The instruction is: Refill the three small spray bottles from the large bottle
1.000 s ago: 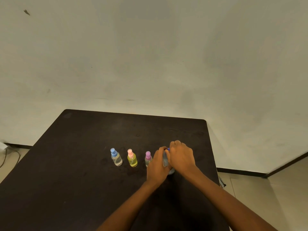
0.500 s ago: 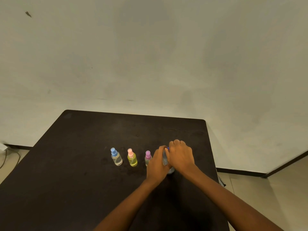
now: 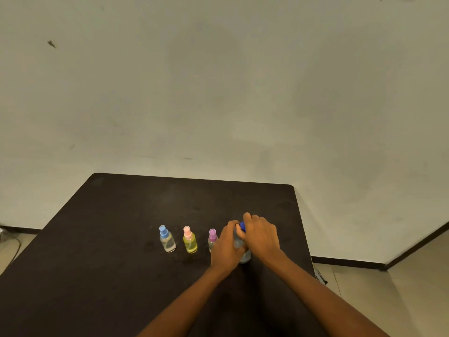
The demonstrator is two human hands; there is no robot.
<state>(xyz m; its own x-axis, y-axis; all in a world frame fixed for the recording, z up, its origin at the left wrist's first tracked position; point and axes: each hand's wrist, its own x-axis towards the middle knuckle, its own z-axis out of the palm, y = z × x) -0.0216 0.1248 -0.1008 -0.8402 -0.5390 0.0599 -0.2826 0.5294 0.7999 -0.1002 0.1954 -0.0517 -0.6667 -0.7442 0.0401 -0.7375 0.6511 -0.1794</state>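
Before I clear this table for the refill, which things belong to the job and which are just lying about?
Job:
- large bottle with blue cap, held by left hand and right hand
- blue-capped spray bottle
- pink-capped spray bottle
- purple-capped spray bottle

Lying about:
- cable on the floor, left
- dark object past the table's right edge

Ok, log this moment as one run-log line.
stage: opening large bottle | left hand: grips body | right hand: on blue cap | three small spray bottles: capped, upright, untouched
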